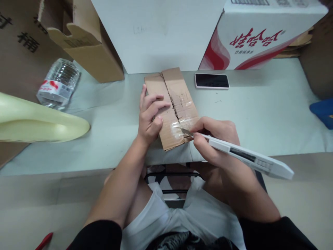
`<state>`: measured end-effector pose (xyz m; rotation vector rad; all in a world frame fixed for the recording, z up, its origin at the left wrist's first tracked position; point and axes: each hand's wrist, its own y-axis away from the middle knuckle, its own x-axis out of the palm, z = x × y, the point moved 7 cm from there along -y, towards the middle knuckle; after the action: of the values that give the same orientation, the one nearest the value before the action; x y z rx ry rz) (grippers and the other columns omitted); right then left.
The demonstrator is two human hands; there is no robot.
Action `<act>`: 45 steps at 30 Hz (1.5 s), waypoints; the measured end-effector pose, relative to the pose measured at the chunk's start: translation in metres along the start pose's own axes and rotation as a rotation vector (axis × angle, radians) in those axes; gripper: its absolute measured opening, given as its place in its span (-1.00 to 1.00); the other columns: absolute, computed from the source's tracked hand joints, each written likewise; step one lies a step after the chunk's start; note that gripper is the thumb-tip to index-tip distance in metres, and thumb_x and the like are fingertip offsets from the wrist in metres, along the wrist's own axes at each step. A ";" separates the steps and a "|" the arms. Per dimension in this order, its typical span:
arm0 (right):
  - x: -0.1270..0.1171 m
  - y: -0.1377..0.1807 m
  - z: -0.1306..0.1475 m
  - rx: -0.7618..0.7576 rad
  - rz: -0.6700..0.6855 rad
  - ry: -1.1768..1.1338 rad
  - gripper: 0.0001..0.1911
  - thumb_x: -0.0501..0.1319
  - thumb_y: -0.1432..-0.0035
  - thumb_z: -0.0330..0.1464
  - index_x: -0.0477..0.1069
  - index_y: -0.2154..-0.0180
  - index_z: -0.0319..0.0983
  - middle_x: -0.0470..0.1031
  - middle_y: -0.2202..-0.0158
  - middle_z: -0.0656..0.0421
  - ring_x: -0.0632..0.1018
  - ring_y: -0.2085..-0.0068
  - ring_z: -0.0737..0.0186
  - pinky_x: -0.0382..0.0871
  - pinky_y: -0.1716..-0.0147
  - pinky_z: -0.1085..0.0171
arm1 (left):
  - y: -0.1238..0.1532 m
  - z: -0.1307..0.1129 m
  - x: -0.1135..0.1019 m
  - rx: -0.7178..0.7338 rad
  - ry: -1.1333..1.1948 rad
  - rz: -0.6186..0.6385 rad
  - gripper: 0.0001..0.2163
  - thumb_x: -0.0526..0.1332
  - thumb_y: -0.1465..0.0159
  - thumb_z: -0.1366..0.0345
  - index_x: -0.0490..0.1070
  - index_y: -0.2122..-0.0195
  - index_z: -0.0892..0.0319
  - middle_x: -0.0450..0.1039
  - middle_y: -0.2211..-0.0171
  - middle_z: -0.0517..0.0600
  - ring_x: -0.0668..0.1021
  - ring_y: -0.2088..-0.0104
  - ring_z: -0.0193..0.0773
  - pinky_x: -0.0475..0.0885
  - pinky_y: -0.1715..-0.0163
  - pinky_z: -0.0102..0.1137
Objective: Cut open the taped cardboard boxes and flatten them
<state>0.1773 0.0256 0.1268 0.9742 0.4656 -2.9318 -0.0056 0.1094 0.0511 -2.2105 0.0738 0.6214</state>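
Note:
A small, flat cardboard box (179, 93) lies slightly slanted on the table before me. Clear tape covers part of its top, and a dark slit runs along the seam between its flaps. My left hand (151, 116) grips the box by its left edge, fingers bent over the top and the thumb at the near side. In my right hand (215, 137) is a white utility knife (249, 156) with its blade out. The blade tip touches or hovers just over the taped near end; I cannot tell which. The right fingers are partly hidden.
Behind the box stand a large white box (161, 38) and a red-and-white carton (249, 41). A phone (212, 81) lies to the right. On the left are an open brown carton (88, 52), a plastic bottle (58, 83) and a pale yellow object (39, 119).

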 end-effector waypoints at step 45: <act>0.011 0.004 -0.047 -0.170 -0.036 -0.240 -0.49 0.51 -0.15 -0.14 0.29 0.02 -0.06 0.51 -0.33 -0.01 0.48 -0.40 -0.13 0.51 -0.28 -0.15 | 0.004 0.004 -0.004 0.016 0.038 -0.014 -0.51 -0.06 -0.50 -0.15 0.53 -0.17 -0.12 0.40 -0.38 -0.01 0.39 -0.43 0.09 0.06 -0.54 0.22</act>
<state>0.1962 0.0356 0.0834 0.5916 0.7116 -2.9270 -0.0117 0.1091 0.0475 -2.2055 0.0825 0.5689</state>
